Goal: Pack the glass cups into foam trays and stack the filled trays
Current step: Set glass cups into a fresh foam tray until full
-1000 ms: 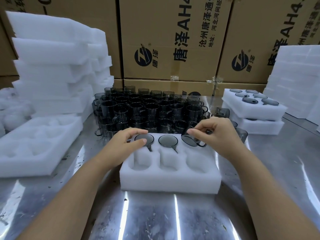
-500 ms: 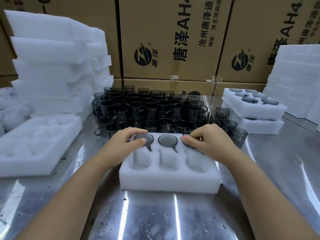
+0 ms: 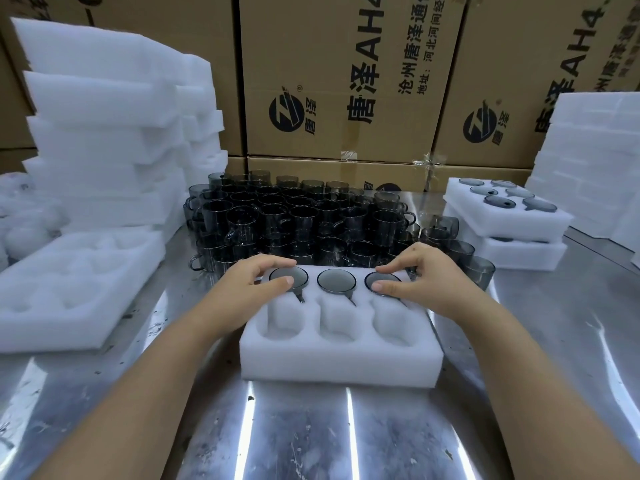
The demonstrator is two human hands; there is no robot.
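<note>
A white foam tray [image 3: 341, 362] lies on the metal table in front of me. Its far row holds three dark glass cups: left cup [image 3: 291, 274], middle cup [image 3: 336, 280], right cup [image 3: 379, 281]. The three near pockets are empty. My left hand [image 3: 249, 285] rests over the left cup, thumb and fingers curled round its rim. My right hand [image 3: 426, 278] is on the right cup, thumb and fingertips at its rim, pressing it into the pocket. A crowd of several loose dark glass cups [image 3: 304, 223] stands just behind the tray.
Two filled foam trays [image 3: 540, 223] are stacked at the right. An empty foam tray [image 3: 41, 306] lies at the left, with a tall pile of foam trays [image 3: 104, 133] behind it. More foam [image 3: 595, 161] stands far right. Cardboard boxes [image 3: 346, 81] wall the back.
My right hand has brought a dark cup down from above the tray and seated it in the far right pocket. My left hand has stayed on the left cup.
</note>
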